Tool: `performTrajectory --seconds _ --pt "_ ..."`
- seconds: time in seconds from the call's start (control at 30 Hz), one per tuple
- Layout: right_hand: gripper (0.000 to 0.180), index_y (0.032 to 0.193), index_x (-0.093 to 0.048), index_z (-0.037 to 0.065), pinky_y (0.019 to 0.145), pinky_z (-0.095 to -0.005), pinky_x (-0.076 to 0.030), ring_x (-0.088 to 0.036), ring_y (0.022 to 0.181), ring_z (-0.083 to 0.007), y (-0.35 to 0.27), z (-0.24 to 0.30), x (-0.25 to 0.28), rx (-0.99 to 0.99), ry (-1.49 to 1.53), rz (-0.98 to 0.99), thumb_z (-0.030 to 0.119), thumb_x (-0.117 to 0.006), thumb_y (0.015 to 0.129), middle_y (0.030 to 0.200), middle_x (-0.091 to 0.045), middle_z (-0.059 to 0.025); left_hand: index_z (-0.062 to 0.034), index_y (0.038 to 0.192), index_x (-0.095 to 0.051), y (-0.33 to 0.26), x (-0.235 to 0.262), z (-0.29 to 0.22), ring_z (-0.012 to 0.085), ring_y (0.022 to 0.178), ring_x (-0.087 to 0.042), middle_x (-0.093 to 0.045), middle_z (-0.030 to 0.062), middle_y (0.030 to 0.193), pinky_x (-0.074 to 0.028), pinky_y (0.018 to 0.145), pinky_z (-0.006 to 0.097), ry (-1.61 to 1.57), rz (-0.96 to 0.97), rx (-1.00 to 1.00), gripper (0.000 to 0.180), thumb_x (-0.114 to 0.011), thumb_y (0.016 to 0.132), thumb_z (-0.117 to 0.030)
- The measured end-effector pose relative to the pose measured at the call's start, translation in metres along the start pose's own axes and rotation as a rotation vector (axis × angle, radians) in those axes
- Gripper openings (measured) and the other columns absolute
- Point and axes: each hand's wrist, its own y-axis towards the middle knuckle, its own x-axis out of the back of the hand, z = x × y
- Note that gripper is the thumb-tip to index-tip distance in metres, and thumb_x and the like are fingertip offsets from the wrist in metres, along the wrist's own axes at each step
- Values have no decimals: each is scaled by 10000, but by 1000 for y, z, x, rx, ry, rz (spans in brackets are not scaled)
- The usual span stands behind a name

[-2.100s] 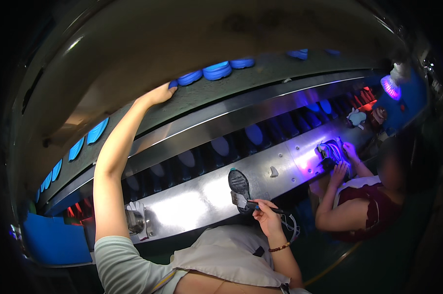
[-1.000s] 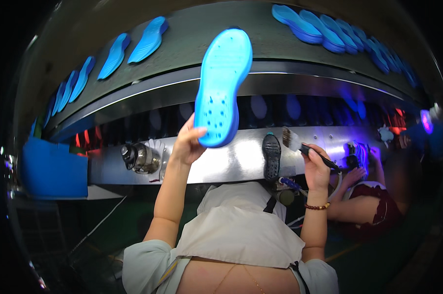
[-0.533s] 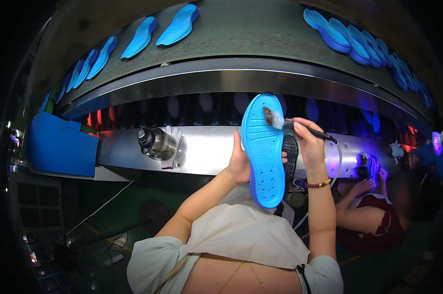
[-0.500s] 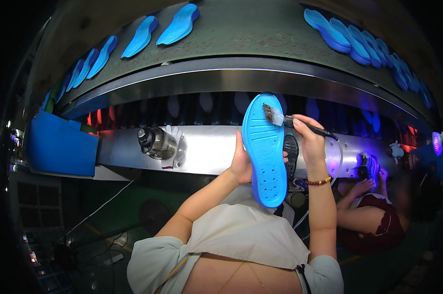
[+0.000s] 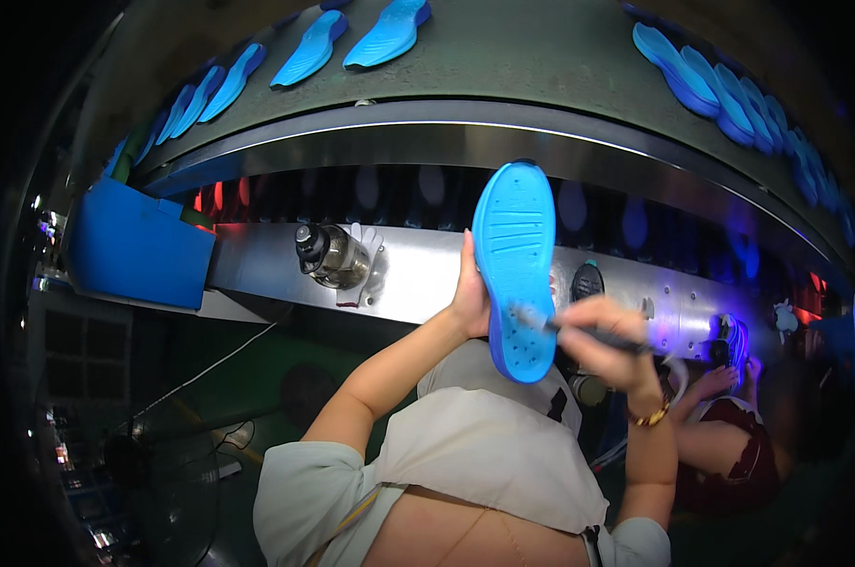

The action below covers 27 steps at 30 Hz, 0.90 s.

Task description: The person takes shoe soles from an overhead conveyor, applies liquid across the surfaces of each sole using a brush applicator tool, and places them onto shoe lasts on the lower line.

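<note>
We hold a blue shoe sole (image 5: 515,269) upright in our left hand (image 5: 469,300), fingers wrapped round its left edge, tread side facing us, out in front of the steel desk (image 5: 418,274). Our right hand (image 5: 605,342) has its fingers closed on a dark-handled brush (image 5: 579,331), whose tip touches the sole's lower half (the bristles are too blurred to make out). More blue soles (image 5: 711,85) lie on the curved conveyor shelf (image 5: 522,57) far above. At far left sits a blue bin (image 5: 135,246); a co-worker's hand (image 5: 720,383) is busy at right.
</note>
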Motion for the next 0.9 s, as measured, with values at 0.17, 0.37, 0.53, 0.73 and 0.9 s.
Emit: performTrajectory --seconds 0.17,0.37,0.53,0.73,0.9 --pt "155 871 -635 -19 680 -244 -461 -592 770 -128 34 0 11 -266 176 -234 -9 -630 716 843 -640 -90 -91 1321 -298 3 -35 17 320 1053 -499 -478 179 1182 -392 913 460 -113 91 133 934 -88 722 -777" --pt "163 889 -626 -33 689 -249 -476 -595 753 -136 28 8 15 -224 462 -103 -20 -609 727 848 -640 -110 -108 1324 -300 0 -36 8 273 1118 -457 -430 144 1251 -381 940 427 37 3 20 879 -101 754 -747" --pt "212 898 -640 -9 792 -281 -455 -595 862 -183 23 9 14 -36 271 129 -9 -652 687 880 -633 -115 -61 1280 -357 4 -37 2 285 1029 -521 -511 156 1130 -436 876 405 75 -58 -90 937 -68 735 -766" --pt "206 880 -646 -4 787 -292 -464 -597 846 -187 19 -10 15 -152 279 6 -38 -646 676 881 -626 -118 -14 1167 -424 16 -43 -8 307 834 -584 -567 212 944 -483 742 413 212 -33 -277 1017 -44 672 -817" --pt "244 886 -652 9 775 -291 -466 -595 841 -197 4 -5 12 -105 370 36 -56 -654 650 878 -623 -124 7 1136 -436 16 -38 -17 319 815 -588 -572 214 908 -492 727 440 34 13 -351 1091 -46 607 -864"
